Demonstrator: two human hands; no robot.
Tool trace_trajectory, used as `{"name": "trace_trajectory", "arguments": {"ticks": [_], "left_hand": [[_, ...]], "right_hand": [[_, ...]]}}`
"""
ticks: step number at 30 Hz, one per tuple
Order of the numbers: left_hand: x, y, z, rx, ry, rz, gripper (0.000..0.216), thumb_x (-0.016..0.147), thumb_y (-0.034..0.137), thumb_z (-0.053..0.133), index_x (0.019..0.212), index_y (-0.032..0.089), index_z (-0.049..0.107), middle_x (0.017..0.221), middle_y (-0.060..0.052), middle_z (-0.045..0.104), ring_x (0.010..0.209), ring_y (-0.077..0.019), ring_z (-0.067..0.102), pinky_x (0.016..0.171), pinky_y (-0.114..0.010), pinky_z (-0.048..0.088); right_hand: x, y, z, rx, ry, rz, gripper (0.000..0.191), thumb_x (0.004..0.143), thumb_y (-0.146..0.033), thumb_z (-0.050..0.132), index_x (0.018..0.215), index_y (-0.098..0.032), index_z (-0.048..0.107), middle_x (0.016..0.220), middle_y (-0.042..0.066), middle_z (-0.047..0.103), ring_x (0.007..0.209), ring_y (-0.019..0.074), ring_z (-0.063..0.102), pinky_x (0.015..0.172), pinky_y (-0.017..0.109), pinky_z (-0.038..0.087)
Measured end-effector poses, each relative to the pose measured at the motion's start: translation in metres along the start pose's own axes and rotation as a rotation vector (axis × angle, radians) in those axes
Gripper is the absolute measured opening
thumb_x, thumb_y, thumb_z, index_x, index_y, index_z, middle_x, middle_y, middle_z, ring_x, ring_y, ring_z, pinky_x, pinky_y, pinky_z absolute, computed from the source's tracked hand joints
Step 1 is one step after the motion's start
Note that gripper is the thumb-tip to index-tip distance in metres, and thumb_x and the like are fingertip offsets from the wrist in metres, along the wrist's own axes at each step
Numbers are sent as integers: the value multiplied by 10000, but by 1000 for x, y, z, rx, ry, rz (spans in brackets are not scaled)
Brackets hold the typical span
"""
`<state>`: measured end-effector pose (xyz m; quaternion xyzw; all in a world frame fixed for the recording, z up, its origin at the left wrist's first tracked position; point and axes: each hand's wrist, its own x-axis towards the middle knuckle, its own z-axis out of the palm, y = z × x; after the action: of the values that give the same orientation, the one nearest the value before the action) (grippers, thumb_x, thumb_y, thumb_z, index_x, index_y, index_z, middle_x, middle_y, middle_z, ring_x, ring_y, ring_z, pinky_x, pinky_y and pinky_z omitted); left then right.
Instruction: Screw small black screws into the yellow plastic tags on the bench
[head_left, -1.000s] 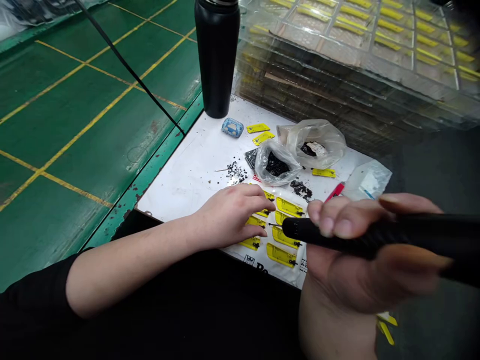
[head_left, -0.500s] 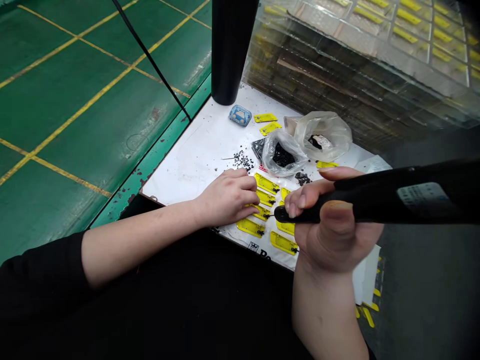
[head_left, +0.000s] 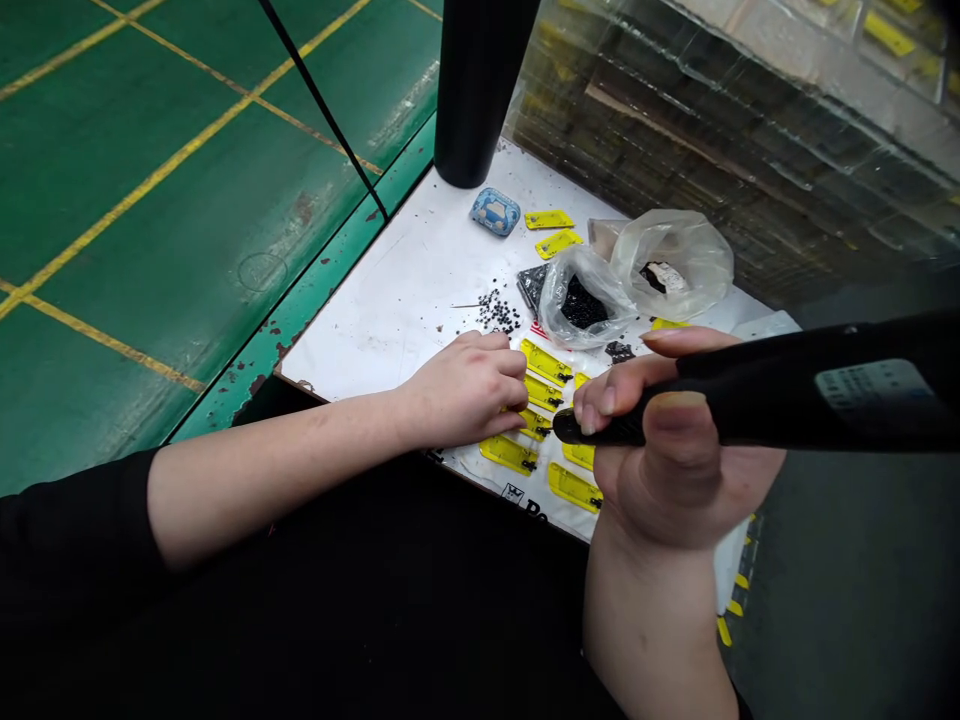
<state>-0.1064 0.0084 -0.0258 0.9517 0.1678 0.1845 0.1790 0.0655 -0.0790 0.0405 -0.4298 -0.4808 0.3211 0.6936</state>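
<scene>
My left hand [head_left: 472, 390] rests on the white board with its fingers closed on the end of a yellow plastic part [head_left: 531, 422]. My right hand [head_left: 675, 440] is wrapped around a black electric screwdriver [head_left: 772, 385], held nearly level in view. The screwdriver's nose is right at the small black piece [head_left: 544, 432] on the end of that part. Its bit is barely visible. More yellow parts with small black pieces on their ends lie in two columns around my hands, such as the nearest one [head_left: 506, 454]. My right hand hides some of them.
Loose small black screws [head_left: 499, 308] lie beyond my left hand. Farther back are an open plastic bag of black bits [head_left: 551, 315], another clear bag [head_left: 709, 260], a blue tin [head_left: 495, 212] and a black cylinder [head_left: 480, 100]. Stacked clear trays [head_left: 675, 130] stand at the back right.
The view has shifted slightly, so the board's contents sit a little farther right. The screwdriver's nose has come closer to the black piece, and less of the bit shows. Both hands keep their grip.
</scene>
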Motion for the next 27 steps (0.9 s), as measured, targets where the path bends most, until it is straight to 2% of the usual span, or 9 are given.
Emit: {"name": "trace_trajectory", "arguments": {"ticks": [11,21,27], "left_hand": [[1,1,-1,-7,-29,-14,260,1036,451,724,956,228,832,981,-58,742,960,-254,602,852,-420,422],[1,1,-1,-14,-37,-19,273,1039,461,723,944,228,828,982,-57,740,964,-255,606,870,-423,433],[1,2,-3,-29,-64,-41,251,1022,459,751,958,229,831,993,-54,740,979,-260,612,874,-431,429]], "right_hand": [[0,5,-3,-86,-33,8,369,902,-428,914,1159,-214,759,716,-48,703,509,155,615,543,355,512],[-2,9,-5,-158,6,12,376,883,-457,920,1137,-222,774,750,-36,705,552,161,612,534,351,507],[-4,4,-7,-84,-64,27,367,880,-377,923,1171,-216,769,719,-37,710,528,157,588,537,351,494]]}}
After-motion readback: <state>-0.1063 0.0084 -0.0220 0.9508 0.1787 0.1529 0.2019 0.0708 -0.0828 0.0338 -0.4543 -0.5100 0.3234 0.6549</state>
